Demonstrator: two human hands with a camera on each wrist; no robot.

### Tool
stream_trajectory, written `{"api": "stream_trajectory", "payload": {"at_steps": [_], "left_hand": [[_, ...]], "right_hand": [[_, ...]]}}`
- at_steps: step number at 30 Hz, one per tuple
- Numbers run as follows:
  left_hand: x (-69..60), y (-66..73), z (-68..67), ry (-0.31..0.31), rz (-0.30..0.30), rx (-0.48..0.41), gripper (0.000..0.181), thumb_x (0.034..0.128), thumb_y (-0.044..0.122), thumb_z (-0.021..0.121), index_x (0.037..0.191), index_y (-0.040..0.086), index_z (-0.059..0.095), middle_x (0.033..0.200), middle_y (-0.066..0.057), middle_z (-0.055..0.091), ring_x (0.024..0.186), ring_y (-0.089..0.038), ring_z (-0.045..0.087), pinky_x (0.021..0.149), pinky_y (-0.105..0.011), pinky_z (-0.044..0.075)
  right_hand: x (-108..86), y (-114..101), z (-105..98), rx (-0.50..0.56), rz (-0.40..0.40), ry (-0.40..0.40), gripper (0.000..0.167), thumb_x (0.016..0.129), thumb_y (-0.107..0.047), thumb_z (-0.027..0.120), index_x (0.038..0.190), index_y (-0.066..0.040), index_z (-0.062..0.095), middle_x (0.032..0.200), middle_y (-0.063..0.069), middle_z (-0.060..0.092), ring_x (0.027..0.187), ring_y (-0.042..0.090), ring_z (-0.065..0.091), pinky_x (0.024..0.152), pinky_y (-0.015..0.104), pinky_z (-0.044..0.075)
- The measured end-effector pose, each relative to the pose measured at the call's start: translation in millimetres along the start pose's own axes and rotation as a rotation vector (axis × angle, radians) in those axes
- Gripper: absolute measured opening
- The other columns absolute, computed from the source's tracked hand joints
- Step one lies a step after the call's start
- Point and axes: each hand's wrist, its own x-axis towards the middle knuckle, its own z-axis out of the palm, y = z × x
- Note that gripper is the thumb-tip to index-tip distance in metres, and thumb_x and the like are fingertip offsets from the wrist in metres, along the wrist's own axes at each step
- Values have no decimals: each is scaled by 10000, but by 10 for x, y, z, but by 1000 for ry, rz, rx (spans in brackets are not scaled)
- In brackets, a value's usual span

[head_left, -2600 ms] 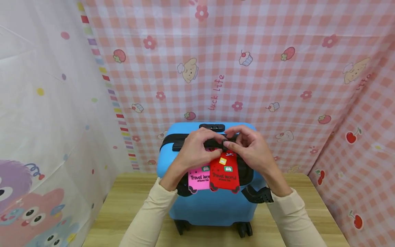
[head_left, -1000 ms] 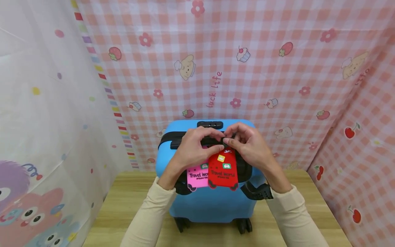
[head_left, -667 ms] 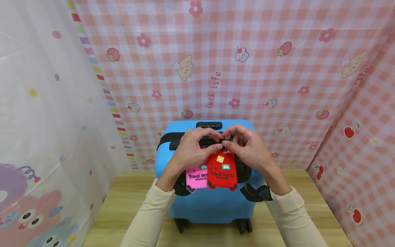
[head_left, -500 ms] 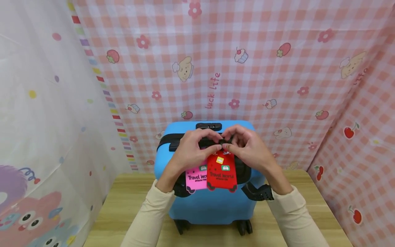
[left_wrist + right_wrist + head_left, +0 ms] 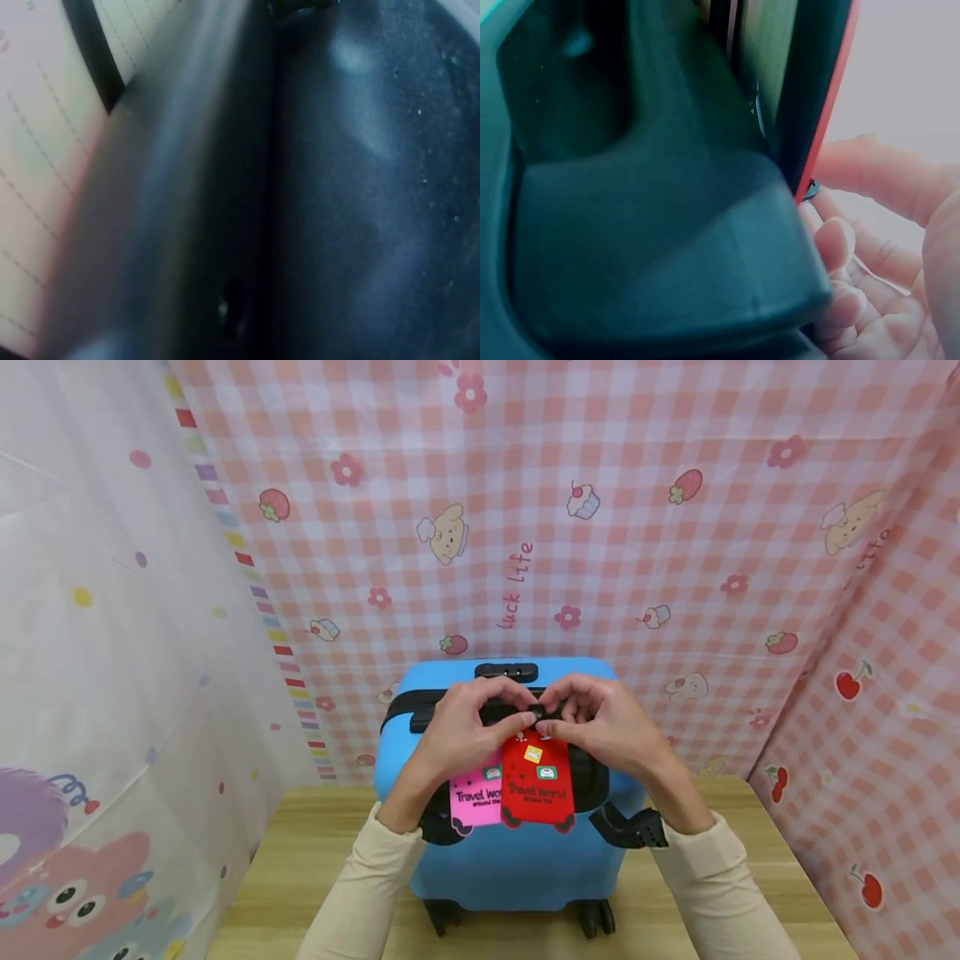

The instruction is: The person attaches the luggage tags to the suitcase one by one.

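A blue hard-shell suitcase (image 5: 517, 872) stands upright in the head view. At its black handle hang a red luggage tag (image 5: 537, 789) and, partly behind it, a pink luggage tag (image 5: 476, 797). My left hand (image 5: 467, 731) pinches the black strap (image 5: 536, 712) above the red tag between thumb and fingers. From the other side my right hand (image 5: 611, 727) pinches the same strap, its fingertips close to the left ones. The right wrist view shows the right fingers (image 5: 836, 244) by the red edge. How the strap is fastened is hidden by the fingers.
The suitcase's wheels (image 5: 596, 918) rest on a wood-grain tabletop (image 5: 315, 852). Black wrist mounts (image 5: 630, 828) sit below the forearms. A pink checked cloth (image 5: 480, 568) hangs behind and at the right; a white printed cloth (image 5: 112, 652) hangs at the left.
Both hands stay at the strap, with small fingertip movements. The right thumb has slid slightly lower. The whole scene shifts a little with the head camera.
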Motion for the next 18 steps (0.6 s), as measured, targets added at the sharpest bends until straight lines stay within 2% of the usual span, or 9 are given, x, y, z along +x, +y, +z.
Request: {"api": "stream_trajectory", "payload": {"at_steps": [4,11,18], "left_hand": [[-5,-4,1,6,2,-6,150,918,175,709,1058,127,730,1020,26,725,1006,-95,612,920,-331,502],[-12,-22,0,1,45,-9,187,888,165,742,1068,115,729,973,21,714,980,-87,607,944,-338,487],[-4,-26,1,8,47,-13,172,894,149,740,1062,114,726,968,27,712,975,-79,610,943,-327,492]], "right_hand": [[6,6,-4,4,9,-2,178,879,-82,740,1043,-64,676,798,86,607,638,201,536,568,263,465],[9,20,-12,16,-6,0,166,881,-65,736,1037,-60,678,808,95,620,637,196,549,570,263,473],[17,22,-10,7,-10,-1,162,882,-53,729,1034,-56,674,783,91,606,626,192,538,567,262,464]]}}
